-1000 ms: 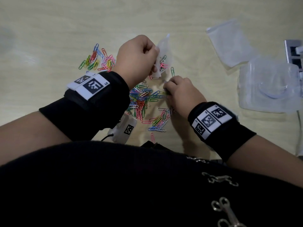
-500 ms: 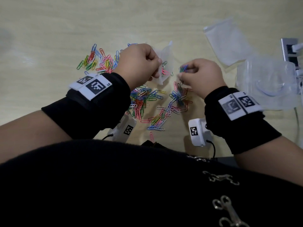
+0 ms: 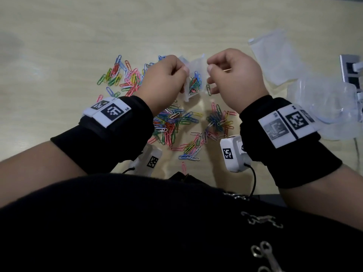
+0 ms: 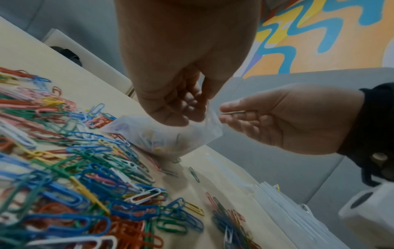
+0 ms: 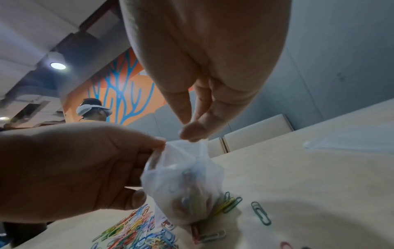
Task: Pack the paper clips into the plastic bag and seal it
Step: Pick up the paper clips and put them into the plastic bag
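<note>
Small clear plastic bag (image 3: 193,79) up off the table (image 3: 176,26), mid-surface, part-filled with coloured paper clips (image 3: 194,84), mouth upward. Left hand (image 3: 164,82) pinching left lip of mouth between thumb and fingers; right hand (image 3: 234,79) at right lip, thumb and forefinger closed, apparently on film, one thin clip possibly between fingers, hard to tell. Mouth likely held spread so clips drop in, or lips being brought together for sealing. Loose paper clips (image 3: 172,124) scattered below bag and toward near edge, another cluster (image 3: 121,77) to left. Spare bags (image 3: 273,55) and clear plastic box (image 3: 330,112) toward right edge. Far half of table open; room to lift and press seal.
</note>
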`<move>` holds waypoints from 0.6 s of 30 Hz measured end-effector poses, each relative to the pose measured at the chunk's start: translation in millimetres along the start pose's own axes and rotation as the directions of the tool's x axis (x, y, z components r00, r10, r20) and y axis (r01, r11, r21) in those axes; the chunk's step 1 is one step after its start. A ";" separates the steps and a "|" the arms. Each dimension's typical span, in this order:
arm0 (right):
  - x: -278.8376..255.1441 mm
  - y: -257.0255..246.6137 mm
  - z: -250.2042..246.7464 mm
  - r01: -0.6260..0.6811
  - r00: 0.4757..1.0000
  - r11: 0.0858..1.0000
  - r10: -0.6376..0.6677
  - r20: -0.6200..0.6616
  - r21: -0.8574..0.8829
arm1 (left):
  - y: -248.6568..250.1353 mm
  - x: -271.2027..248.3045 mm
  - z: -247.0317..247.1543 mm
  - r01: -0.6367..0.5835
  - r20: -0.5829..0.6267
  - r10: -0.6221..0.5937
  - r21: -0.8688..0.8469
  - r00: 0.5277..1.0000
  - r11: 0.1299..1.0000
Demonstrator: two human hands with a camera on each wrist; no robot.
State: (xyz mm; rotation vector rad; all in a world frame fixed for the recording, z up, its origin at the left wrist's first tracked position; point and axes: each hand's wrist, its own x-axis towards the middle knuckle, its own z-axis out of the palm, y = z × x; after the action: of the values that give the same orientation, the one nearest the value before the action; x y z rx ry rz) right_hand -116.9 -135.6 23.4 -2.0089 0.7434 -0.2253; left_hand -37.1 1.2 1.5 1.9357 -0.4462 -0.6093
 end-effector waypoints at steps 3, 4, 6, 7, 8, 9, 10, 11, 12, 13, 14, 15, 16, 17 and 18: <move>9.4 5.6 2.0 0.006 1.000 0.997 -0.008 -0.027 -0.074 | -0.3 1.3 -9.1 -0.025 -0.080 0.024 -0.008 0.996 1.000; 12.4 7.6 3.5 0.004 1.000 0.994 -0.006 -0.014 -0.111 | 0.0 2.2 -12.8 -0.043 -0.097 0.042 -0.009 0.994 0.999; 17.7 10.9 8.2 0.030 0.999 0.967 -0.021 0.038 -0.252 | 1.5 4.7 -20.4 -0.072 -0.131 0.068 -0.031 0.989 0.997; 20.2 11.6 11.5 0.063 0.996 0.940 -0.039 0.077 -0.335 | 1.7 6.5 -24.4 -0.082 -0.154 0.073 -0.049 0.985 0.995; 23.0 11.3 15.4 0.100 0.991 0.908 -0.054 0.123 -0.406 | 1.3 8.8 -28.7 -0.089 -0.182 0.076 -0.067 0.980 0.994; 26.7 10.9 20.0 0.132 0.983 0.880 -0.057 0.174 -0.456 | 1.6 10.1 -32.8 -0.096 -0.207 0.077 -0.084 0.975 0.992; 30.9 10.9 24.9 0.157 0.973 0.858 -0.051 0.223 -0.489 | 1.4 11.2 -37.0 -0.101 -0.230 0.075 -0.101 0.970 0.990; 36.3 12.0 30.4 0.180 0.962 0.840 -0.042 0.270 -0.512 | 1.4 11.7 -41.0 -0.108 -0.248 0.075 -0.120 0.966 0.987; 42.3 13.9 35.9 0.208 0.950 0.822 -0.040 0.310 -0.531 | 1.3 11.8 -44.7 -0.117 -0.264 0.076 -0.140 0.961 0.983; 48.3 15.8 41.4 0.238 0.939 0.802 -0.046 0.342 -0.547 | 1.4 11.5 -48.2 -0.125 -0.276 0.077 -0.159 0.958 0.979; 54.3 18.2 46.9 0.267 0.927 0.785 -0.051 0.371 -0.559 | 1.4 11.1 -51.7 -0.130 -0.287 0.075 -0.178 0.955 0.976; 59.6 19.9 52.1 0.291 0.914 0.771 -0.051 0.401 -0.566 | 1.9 10.3 -54.8 -0.134 -0.297 0.072 -0.196 0.952 0.971; 64.7 21.2 57.8 0.311 0.900 0.760 -0.043 0.434 -0.570 | 2.6 9.4 -57.9 -0.135 -0.304 0.067 -0.208 0.950 0.969; 69.1 21.5 64.2 0.333 0.880 0.749 -0.030 0.473 -0.573 | 2.8 8.7 -61.0 -0.131 -0.308 0.062 -0.210 0.949 0.969; 72.3 21.5 70.5 0.366 0.855 0.730 -0.019 0.519 -0.577 | 3.2 7.9 -63.4 -0.129 -0.311 0.060 -0.206 0.949 0.970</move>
State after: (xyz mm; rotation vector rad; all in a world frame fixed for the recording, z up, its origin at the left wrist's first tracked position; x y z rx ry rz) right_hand -37.1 -134.9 -42.1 -2.6759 0.2779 0.4922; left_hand 6.8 41.2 25.3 1.7417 -0.2614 -0.2788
